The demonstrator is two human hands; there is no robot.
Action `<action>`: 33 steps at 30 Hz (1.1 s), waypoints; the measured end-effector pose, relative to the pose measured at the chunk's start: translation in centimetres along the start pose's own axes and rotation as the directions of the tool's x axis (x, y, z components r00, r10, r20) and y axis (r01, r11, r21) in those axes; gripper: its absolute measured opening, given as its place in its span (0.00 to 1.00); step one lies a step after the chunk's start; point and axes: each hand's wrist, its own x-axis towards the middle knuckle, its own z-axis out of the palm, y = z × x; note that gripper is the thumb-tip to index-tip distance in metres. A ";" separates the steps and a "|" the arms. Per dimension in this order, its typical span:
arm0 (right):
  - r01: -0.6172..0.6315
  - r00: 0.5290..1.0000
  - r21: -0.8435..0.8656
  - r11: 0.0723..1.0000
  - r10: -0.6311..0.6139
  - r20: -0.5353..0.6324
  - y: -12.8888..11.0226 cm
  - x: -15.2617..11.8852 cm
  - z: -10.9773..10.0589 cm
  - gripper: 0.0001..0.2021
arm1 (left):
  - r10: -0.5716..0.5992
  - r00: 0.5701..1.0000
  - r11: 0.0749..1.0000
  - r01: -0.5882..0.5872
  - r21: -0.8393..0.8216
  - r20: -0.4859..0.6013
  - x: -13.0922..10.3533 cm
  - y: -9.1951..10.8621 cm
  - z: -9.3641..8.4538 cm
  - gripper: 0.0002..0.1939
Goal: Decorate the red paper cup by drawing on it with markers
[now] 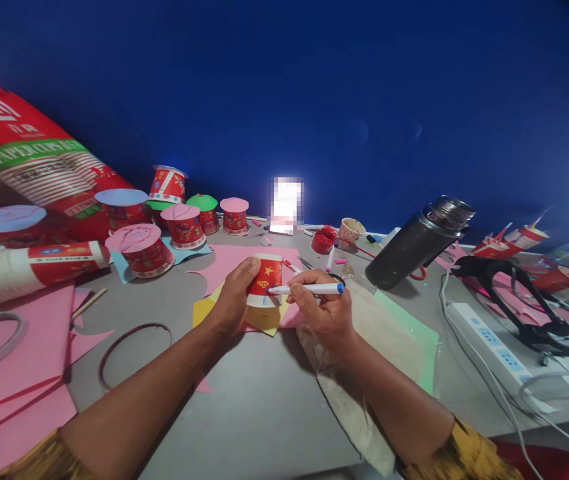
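Note:
A red and white paper cup (pixel 268 275) with a gold star is held upside down by my left hand (pixel 234 293), fingers wrapped about its left side. In my right hand (pixel 321 310) is a white marker (pixel 317 289) with a blue end, gripped like a pen. The marker's tip is at the cup's lower part, where small blue marks show on the white band. Whether the tip touches the cup I cannot tell. Yellow paper (pixel 264 321) and pink paper (pixel 224 263) lie beneath the cup and hands.
Several decorated cups (pixel 181 227) with paper discs stand at the left, near a stack of cups (pixel 29 270). A dark flask (pixel 414 247) leans at the right, beside a power strip (pixel 489 343) and a black strap frame (pixel 519 307). A lit, blurred screen (pixel 287 203) stands at the back.

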 end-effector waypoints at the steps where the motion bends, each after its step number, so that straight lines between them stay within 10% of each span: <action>1: 0.002 1.000 0.003 1.000 -0.002 -0.005 0.0 0.0 0.0 0.11 | 0.001 1.000 1.000 -0.001 -0.002 0.000 0.0 0.0 0.0 0.21; 33: 0.012 0.998 0.020 1.000 -0.011 -0.063 0.1 0.0 0.0 0.09 | -0.198 0.980 0.955 0.189 -0.230 -0.018 0.3 0.0 0.3 0.14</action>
